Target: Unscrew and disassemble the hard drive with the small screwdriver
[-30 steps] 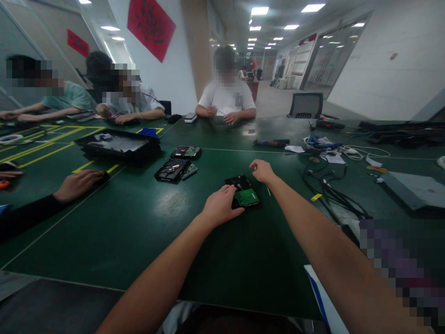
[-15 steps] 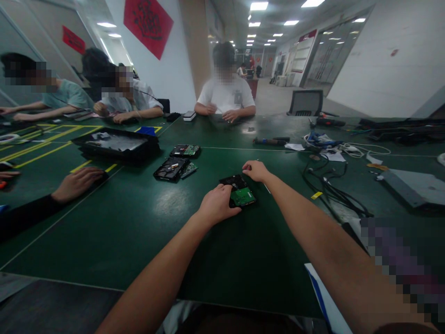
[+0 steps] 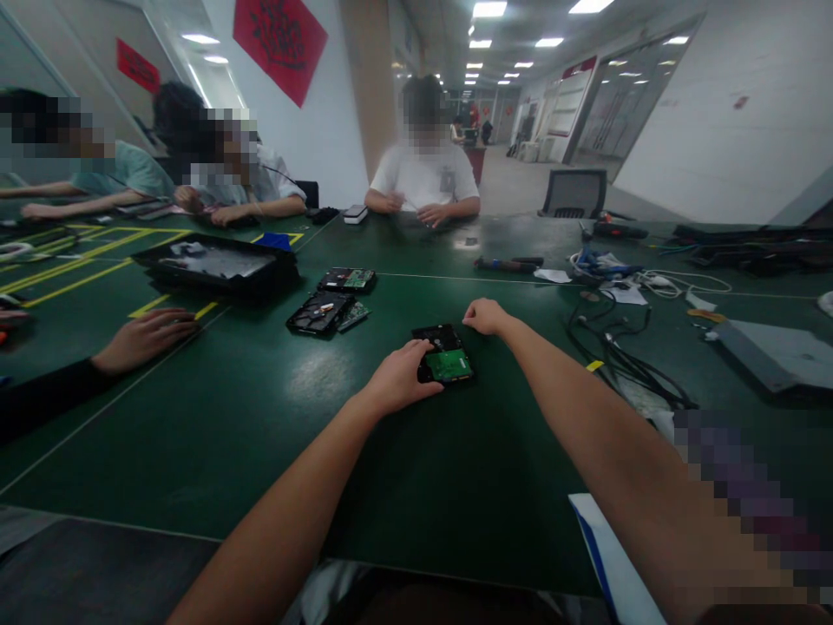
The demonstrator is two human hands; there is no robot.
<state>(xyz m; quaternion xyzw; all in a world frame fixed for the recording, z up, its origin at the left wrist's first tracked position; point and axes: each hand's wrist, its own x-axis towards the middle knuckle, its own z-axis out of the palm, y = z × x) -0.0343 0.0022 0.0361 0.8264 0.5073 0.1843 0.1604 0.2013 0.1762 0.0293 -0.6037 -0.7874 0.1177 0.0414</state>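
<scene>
A black hard drive with a green circuit board (image 3: 449, 365) lies on the green table before me. My left hand (image 3: 400, 378) grips its left side, thumb at the near edge and fingers over the top. Just off the drive's far right corner is my right hand (image 3: 485, 318), fingers curled together in a pinch. Whatever it may hold is hidden by the hand. Further left lie another hard drive (image 3: 317, 312), a loose circuit board (image 3: 355, 317) beside it, and a third drive (image 3: 347, 279) behind.
A black tray (image 3: 214, 265) stands at the left, near a co-worker's hand (image 3: 147, 337). Black cables (image 3: 618, 365) and a grey metal box (image 3: 774, 351) are on the right. Across the table sits a person in white (image 3: 423, 178). A dark hand tool (image 3: 508, 264) lies toward the back.
My left hand and the hard drive have shifted slightly left. My right hand has drawn a little to the right, and a thin light rod seen below it earlier no longer shows.
</scene>
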